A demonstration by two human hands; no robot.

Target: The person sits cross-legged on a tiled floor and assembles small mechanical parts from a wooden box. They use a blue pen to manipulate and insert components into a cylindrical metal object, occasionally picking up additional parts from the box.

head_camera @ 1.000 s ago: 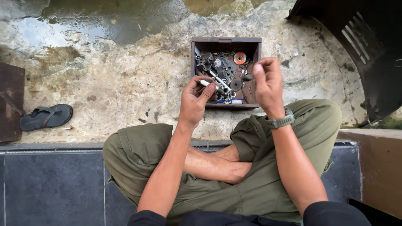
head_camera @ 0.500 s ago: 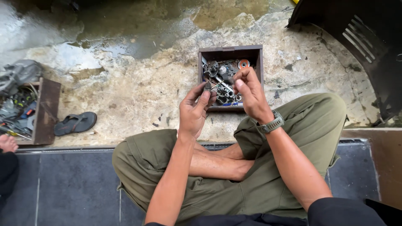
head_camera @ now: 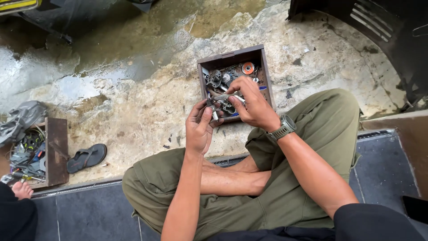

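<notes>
Both hands have drawn closer together since a second ago and now meet over the near edge of the small dark wooden box of metal parts (head_camera: 264, 67). Right hand (head_camera: 253, 103) pinches one end of a slim grey metal rod-like part (head_camera: 223, 97); left hand (head_camera: 199, 127) is curled around its other end, with a small pale screw-like piece showing at the fingertips. That box sits on the wet, stained concrete floor (head_camera: 133, 107), just ahead of the crossed legs in olive trousers (head_camera: 321, 134). A black sandal (head_camera: 87, 157) and a second wooden box of tools (head_camera: 55, 151) lie well apart to the left.
</notes>
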